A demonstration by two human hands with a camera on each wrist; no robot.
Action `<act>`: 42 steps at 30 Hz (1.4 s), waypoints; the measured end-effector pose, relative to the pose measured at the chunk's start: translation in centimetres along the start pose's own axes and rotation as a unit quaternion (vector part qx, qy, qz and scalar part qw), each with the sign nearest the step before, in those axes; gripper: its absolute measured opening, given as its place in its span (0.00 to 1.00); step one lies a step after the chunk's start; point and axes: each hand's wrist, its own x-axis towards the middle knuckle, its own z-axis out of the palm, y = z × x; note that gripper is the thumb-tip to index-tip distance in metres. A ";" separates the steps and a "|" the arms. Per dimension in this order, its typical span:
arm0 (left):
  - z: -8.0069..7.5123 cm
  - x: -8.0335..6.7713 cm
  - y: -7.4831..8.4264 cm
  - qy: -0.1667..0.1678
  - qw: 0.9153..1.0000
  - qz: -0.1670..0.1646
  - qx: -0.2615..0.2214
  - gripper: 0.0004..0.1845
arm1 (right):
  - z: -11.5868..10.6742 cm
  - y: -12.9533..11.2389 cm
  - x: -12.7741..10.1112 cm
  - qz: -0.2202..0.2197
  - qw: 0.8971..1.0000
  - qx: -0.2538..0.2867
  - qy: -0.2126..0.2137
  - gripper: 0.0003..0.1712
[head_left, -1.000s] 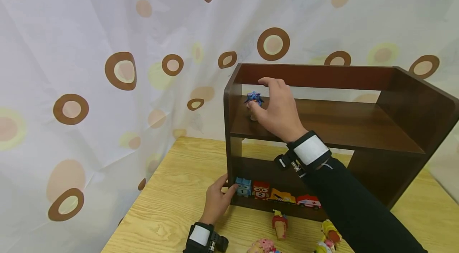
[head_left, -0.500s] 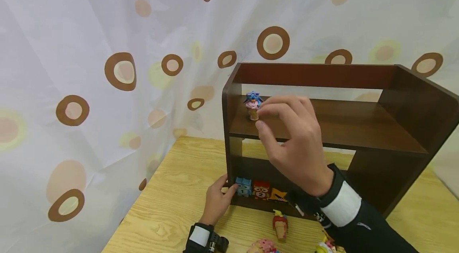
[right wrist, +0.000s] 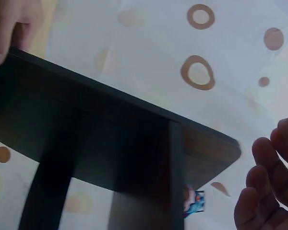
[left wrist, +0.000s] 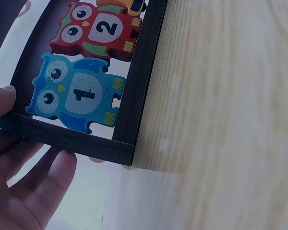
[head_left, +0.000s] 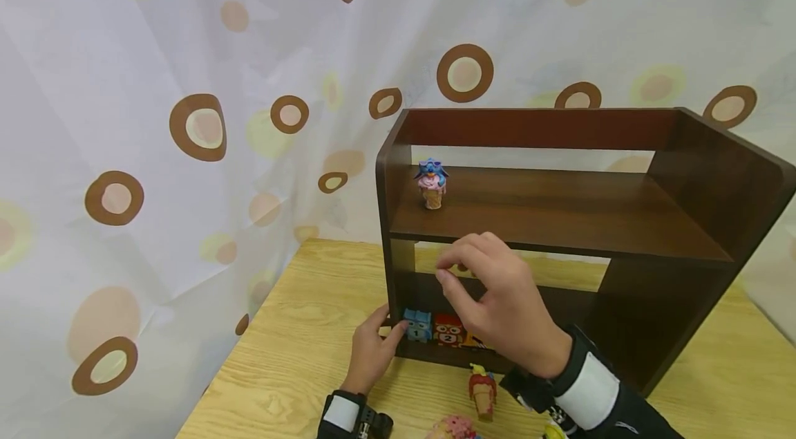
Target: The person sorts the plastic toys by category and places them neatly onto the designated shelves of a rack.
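A dark brown shelf (head_left: 560, 214) stands on a wooden table (head_left: 298, 349). On its upper board, near the left end, stands a small ice-cream cone toy (head_left: 431, 183) with a blue top; nothing touches it. My right hand (head_left: 450, 272) hovers in front of the shelf below that board, its fingers (right wrist: 261, 187) loosely curled and holding nothing. My left hand (head_left: 390, 325) holds the shelf's lower left corner (left wrist: 127, 143), thumb inside and fingers (left wrist: 57, 167) outside. Beside it sit a blue owl block (left wrist: 77, 98) marked 1 and a red owl block (left wrist: 98, 28) marked 2.
More toys lie on the table in front of the shelf: a cone toy (head_left: 483, 390), a pink one (head_left: 454, 428) and a yellow one (head_left: 553, 431), both cut off by the frame. A spotted curtain (head_left: 186, 114) hangs close behind.
My right hand let go of the blue-topped cone toy on the upper board and drew back and down towards me. The toy stays upright. My left hand has not moved.
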 end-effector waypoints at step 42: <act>0.1 -0.1 0.0 0.000 1.000 -0.011 -0.012 0.20 | 14.0 9.4 -21.1 0.166 0.781 0.045 -0.601 0.19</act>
